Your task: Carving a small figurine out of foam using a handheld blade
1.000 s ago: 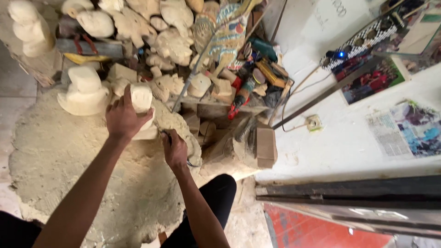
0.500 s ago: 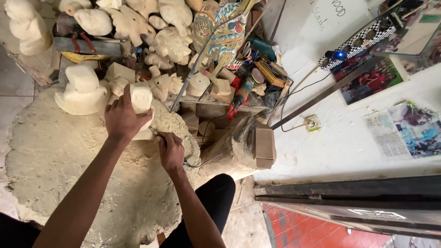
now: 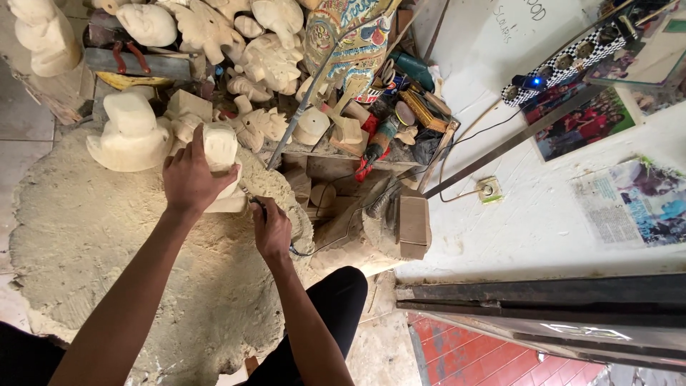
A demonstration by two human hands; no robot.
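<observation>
Both hands barely shifted, left hand [image 3: 189, 179] still gripping carving [image 3: 220, 154], right hand [image 3: 273, 232] lower

The pale wooden carving [image 3: 221, 154] looks bare and matt on a rough, gritty work surface [image 3: 93, 236].

left hand [image 3: 189, 179] gripping pale wood carving [image 3: 220, 154] | right hand [image 3: 271, 230] holding thin tool [image 3: 251, 199] beside it

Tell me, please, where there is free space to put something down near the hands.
The sawdust mat is bare below the left hand and left of the right hand. It is crowded above: pale wood carvings, a carved block and power tools fill the far edge.
</observation>
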